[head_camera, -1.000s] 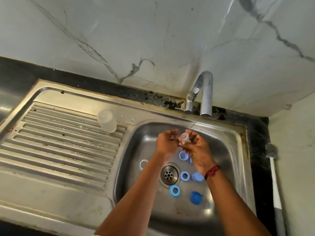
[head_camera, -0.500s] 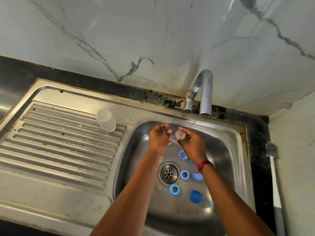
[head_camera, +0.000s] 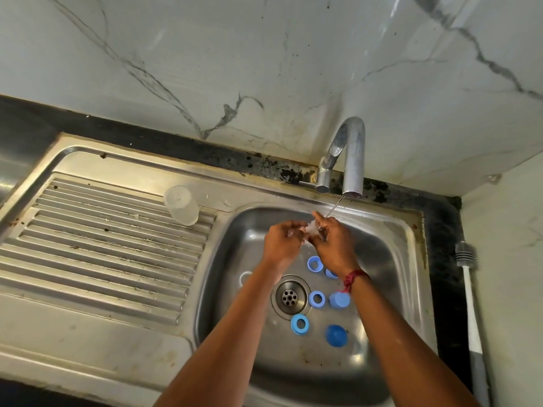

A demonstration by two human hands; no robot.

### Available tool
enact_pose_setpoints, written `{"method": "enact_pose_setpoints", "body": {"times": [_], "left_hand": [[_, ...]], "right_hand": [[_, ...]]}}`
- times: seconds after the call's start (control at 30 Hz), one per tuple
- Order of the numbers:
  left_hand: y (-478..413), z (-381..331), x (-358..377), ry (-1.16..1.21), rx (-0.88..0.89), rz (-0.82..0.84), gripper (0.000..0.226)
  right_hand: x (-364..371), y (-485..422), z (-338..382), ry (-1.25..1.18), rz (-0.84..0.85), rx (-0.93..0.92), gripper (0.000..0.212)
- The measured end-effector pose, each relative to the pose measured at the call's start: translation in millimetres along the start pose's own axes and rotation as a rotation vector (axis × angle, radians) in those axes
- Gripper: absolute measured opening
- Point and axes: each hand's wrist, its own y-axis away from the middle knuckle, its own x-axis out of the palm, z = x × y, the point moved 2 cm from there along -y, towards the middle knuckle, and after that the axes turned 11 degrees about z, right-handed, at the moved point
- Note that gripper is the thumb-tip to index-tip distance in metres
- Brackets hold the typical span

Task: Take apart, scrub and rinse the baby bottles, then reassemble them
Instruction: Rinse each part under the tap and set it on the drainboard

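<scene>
Two hands pinch one small clear teat [head_camera: 312, 229] under the tap [head_camera: 351, 160].
Over the back of the sink [head_camera: 405, 259], the left hand [head_camera: 280, 240] and right hand [head_camera: 335, 245] are pressed together, fingertips closed on the teat just beneath the thin stream [head_camera: 335, 207]; its axis is hidden. Blue rings [head_camera: 316, 298] and caps [head_camera: 336, 335] lie by the drain [head_camera: 290, 297], nearer the right hand; the bottle [head_camera: 181, 204] stands well to the left.

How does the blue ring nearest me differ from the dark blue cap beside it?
The blue ring is lighter blue with an open hole; the dark blue cap is a closed dome. The ring lies nearer the drain, the cap further right. Both rest loose on the floor of the sink.
</scene>
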Motion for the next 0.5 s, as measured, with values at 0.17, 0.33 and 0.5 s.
{"method": "enact_pose_setpoints", "body": {"times": [0.17,0.33,0.5], "left_hand": [[2.8,-0.6,4.0,-0.018,-0.015,0.047,0.023],[3.3,-2.0,3.3,0.254,-0.092,0.095,0.019],[5.2,-2.6,5.9,0.341,-0.117,0.115,0.009]], "right_hand": [[-10.6,2.7,3.3,-0.115,-0.098,-0.019,0.015],[-7.5,6.1,3.2,0.030,0.009,-0.006,0.019],[-6.4,3.6,0.1,-0.188,-0.032,0.110,0.025]]}}
